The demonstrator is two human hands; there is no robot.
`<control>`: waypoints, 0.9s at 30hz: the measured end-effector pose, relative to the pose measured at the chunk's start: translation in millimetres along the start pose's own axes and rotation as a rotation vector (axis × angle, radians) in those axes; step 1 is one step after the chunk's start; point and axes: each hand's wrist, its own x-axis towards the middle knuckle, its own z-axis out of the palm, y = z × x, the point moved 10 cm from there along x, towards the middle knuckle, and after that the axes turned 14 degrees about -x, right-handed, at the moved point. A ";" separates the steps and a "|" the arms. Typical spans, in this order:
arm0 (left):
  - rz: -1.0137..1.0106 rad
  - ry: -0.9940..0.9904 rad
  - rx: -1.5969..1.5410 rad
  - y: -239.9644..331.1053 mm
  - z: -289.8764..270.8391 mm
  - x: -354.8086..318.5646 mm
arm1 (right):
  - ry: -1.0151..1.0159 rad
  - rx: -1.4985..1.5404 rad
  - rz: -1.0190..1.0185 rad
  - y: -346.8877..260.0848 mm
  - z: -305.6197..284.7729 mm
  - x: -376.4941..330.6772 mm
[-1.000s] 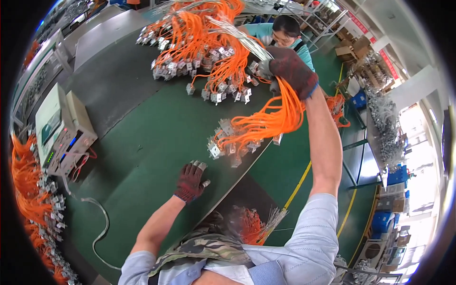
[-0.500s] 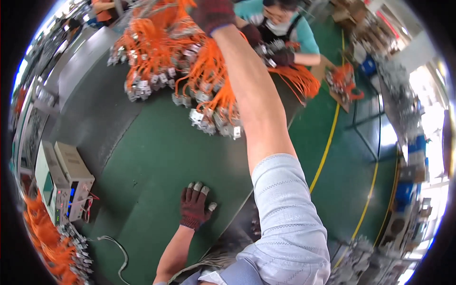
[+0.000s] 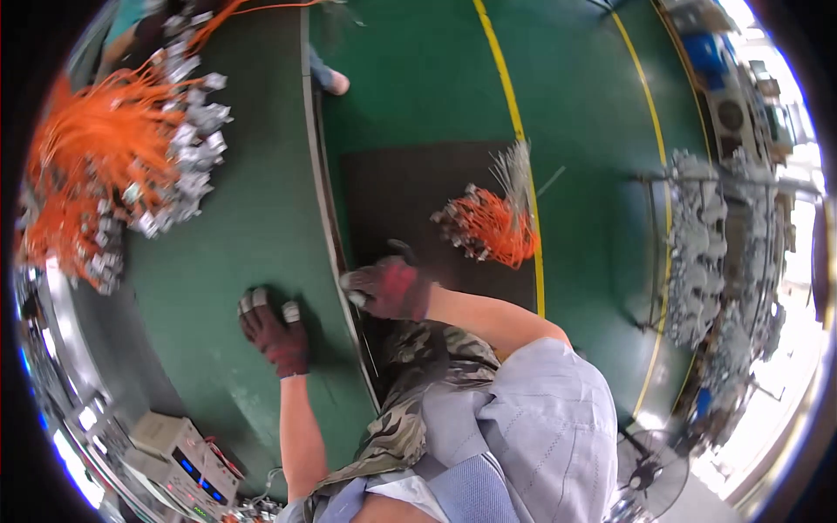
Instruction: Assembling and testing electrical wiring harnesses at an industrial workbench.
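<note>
My left hand point(image 3: 277, 338), in a dark red knitted glove with grey fingertips, lies flat on the green tabletop point(image 3: 235, 235) with fingers spread and holds nothing. My right hand point(image 3: 392, 288), gloved alike, is at the table's right edge, its fingers curled toward the thumb. Whatever may be inside that grip is hidden, and the hand is slightly blurred. A small dark curved shape point(image 3: 401, 250) shows just behind it. At the far left of the table lies a big heap of orange cables point(image 3: 113, 131) with silvery connectors.
On a brown board point(image 3: 384, 187) on the floor lies a bundle of orange cables point(image 3: 501, 227) with pale thin strips. A beige instrument point(image 3: 179, 462) stands at the lower left. At right are racks of grey parts point(image 3: 697, 253) and a fan point(image 3: 647, 471). A co-worker's foot point(image 3: 336, 83) shows beyond the table.
My view has swung to the right. My right hand has drawn back from the orange cable heap to the table's near right edge. My left hand remains flat on the table.
</note>
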 end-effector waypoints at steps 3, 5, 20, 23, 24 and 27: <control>0.024 -0.024 -0.011 18.0 7.5 2.0 | -0.216 0.068 0.624 114.2 6.0 -102.6; 0.029 -0.010 -0.008 20.6 8.1 0.5 | -0.101 0.136 0.942 193.7 17.9 -165.6; -0.092 -0.143 0.144 -24.0 24.9 -8.9 | -0.345 -0.485 1.926 557.2 -17.0 -386.1; -0.110 -0.182 0.124 -56.5 54.6 -12.0 | -0.401 -0.546 1.953 592.3 -22.9 -409.0; -0.116 -0.190 0.140 -61.4 53.2 -11.1 | -0.380 -0.469 1.949 602.8 -9.5 -403.7; -0.139 -0.245 0.133 -70.2 62.3 -2.2 | -0.238 -0.331 1.853 633.4 -4.5 -409.7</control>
